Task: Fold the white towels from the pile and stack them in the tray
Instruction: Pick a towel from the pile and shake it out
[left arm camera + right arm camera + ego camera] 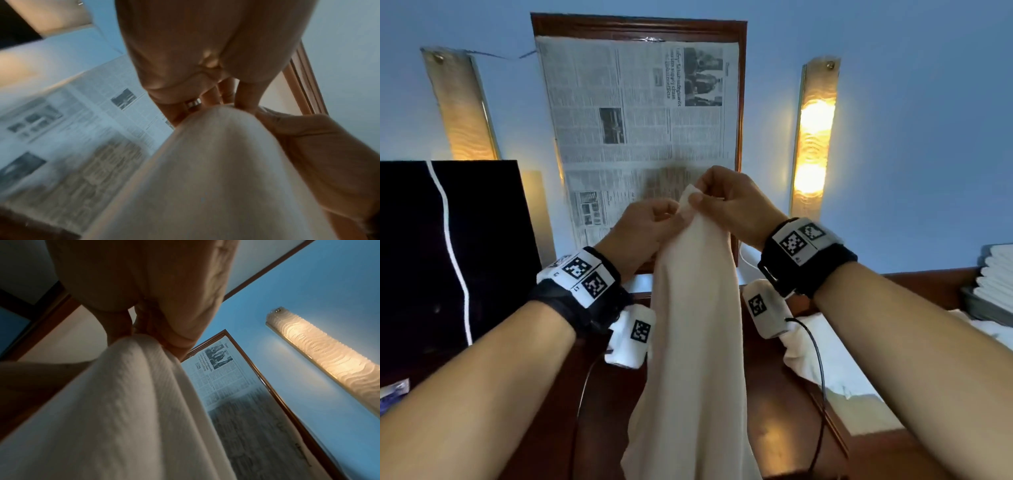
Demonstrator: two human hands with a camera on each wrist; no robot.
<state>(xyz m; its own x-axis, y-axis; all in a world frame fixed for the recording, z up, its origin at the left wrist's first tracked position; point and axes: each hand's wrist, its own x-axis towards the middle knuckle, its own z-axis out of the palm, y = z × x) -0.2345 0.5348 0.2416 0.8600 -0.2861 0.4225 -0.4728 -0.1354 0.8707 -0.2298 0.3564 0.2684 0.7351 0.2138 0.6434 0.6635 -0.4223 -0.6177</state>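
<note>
Hanging lengthwise in the air above the desk (pixel 774 428), one white towel (pixel 695 342) is pinched at its top corner by the left hand (pixel 643 229) and the right hand (pixel 726 202), as yet unfolded. Folded towels (pixel 998 274) sit stacked at right, several judged done; the pile (pixel 822 363) remains. The tray is barely visible, the towel's lower end cut off.

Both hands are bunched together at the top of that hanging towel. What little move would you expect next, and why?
Probably the left hand slides sideways along the top edge, away from the right hand. Both pinch the white towel at nearly one spot, so it hangs in a narrow drape; spreading it comes before folding.
</note>
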